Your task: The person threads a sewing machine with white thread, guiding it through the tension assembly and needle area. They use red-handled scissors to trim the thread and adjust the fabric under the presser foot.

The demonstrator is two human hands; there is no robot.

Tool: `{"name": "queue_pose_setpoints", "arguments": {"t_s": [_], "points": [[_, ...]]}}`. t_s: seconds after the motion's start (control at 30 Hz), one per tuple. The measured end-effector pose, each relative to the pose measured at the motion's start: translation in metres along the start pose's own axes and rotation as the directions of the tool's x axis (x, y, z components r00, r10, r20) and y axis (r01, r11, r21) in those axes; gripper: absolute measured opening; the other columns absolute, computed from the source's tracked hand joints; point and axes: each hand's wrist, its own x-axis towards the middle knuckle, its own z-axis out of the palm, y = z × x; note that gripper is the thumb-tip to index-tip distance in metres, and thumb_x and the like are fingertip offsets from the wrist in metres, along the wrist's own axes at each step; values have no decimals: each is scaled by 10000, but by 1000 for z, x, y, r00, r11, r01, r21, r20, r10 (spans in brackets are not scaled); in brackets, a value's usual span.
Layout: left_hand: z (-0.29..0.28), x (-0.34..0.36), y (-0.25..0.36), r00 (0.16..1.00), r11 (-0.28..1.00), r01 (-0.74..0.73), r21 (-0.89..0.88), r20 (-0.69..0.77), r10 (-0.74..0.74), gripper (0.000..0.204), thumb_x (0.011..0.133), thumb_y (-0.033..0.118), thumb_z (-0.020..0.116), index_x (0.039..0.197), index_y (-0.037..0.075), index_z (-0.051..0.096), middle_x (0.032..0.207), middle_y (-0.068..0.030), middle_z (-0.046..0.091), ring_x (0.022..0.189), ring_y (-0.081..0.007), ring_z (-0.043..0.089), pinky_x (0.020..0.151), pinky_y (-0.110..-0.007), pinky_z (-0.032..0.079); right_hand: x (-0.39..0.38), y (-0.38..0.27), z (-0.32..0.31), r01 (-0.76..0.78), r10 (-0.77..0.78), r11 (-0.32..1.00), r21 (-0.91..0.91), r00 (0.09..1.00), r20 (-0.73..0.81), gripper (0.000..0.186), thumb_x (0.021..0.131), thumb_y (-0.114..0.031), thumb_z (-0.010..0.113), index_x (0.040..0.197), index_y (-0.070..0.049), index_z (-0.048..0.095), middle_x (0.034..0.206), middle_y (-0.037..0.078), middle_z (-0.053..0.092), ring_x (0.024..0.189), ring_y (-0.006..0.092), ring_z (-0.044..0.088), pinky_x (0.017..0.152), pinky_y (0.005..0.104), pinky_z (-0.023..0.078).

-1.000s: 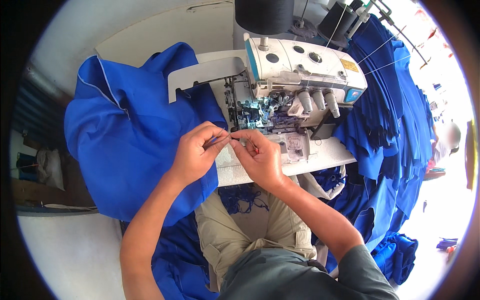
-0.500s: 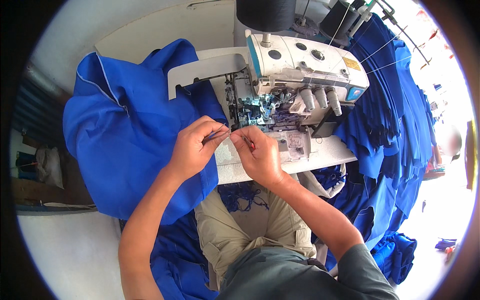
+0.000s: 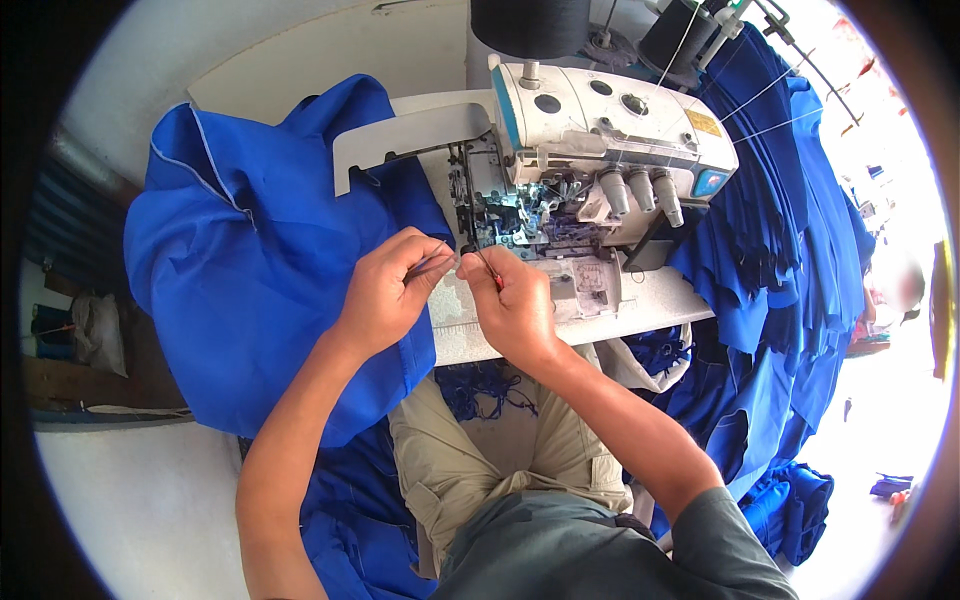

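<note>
In front of an opened white overlock sewing machine (image 3: 620, 115), my two hands almost meet at the fingertips. My left hand (image 3: 385, 290) is closed in a pinch on a thin dark tool (image 3: 432, 262), whose kind I cannot make out. Also pinched closed, my right hand (image 3: 515, 300) grips a thin dark tool with a red part (image 3: 498, 281); most of it is hidden by the fingers. Just beyond the fingertips lie the exposed loopers and needle area (image 3: 520, 235), lit by a small lamp. Blue fabric (image 3: 260, 270) lies beside and under my left wrist.
A tall stack of blue cut pieces (image 3: 790, 220) hangs at the right. Black thread cones (image 3: 530, 28) stand behind the machine, with threads running to it. Below the white table edge (image 3: 465, 345) hang blue scraps (image 3: 480, 392). More blue fabric (image 3: 355, 520) lies low at the left.
Both hands have shifted very slightly, with the fingertips still close together. The right hand's tool is tilted a little differently and shows more. Fabric and machine look the same.
</note>
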Motion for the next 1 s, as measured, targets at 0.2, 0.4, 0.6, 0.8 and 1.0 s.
{"name": "queue_pose_setpoints", "arguments": {"t_s": [0.2,0.4,0.6,0.8,1.0], "points": [[-6,4,1,998,998,59,-18,3,-59,183,1019,173,690,976,-5,693,867,-17,625,691,-60,513,603,-241,426,-7,-8,1,-52,60,987,153,997,-48,240,1029,-191,657,1150,11,706,668,15,585,614,72,493,562,288,429],[-11,4,-2,996,996,89,-32,10,-89,202,1034,195,675,980,1,694,873,-7,623,707,-50,509,614,-227,420,-9,-8,-2,-48,55,986,160,998,-41,307,962,-160,731,1222,-6,675,613,-39,398,576,41,361,525,255,339],[-9,3,2,991,989,130,-76,11,-130,185,1030,176,680,970,2,694,855,7,603,697,-38,485,601,-222,400,-2,-9,7,-23,28,997,80,997,-72,262,918,-144,768,1133,-23,682,589,-24,398,542,58,360,508,270,336],[-9,3,5,991,988,136,-70,14,-136,149,995,132,714,985,-14,690,843,-13,607,683,-57,494,602,-242,422,0,-6,7,-14,19,999,51,995,-93,161,936,-149,756,1030,-34,697,585,-8,446,539,71,393,498,287,350],[-7,1,2,993,989,116,-97,27,-114,143,990,130,723,1050,1,730,844,2,611,673,-41,484,585,-232,403,1,-3,5,21,-19,999,29,997,-76,162,964,-183,733,1003,-29,698,590,28,501,535,112,457,504,313,384]]}}
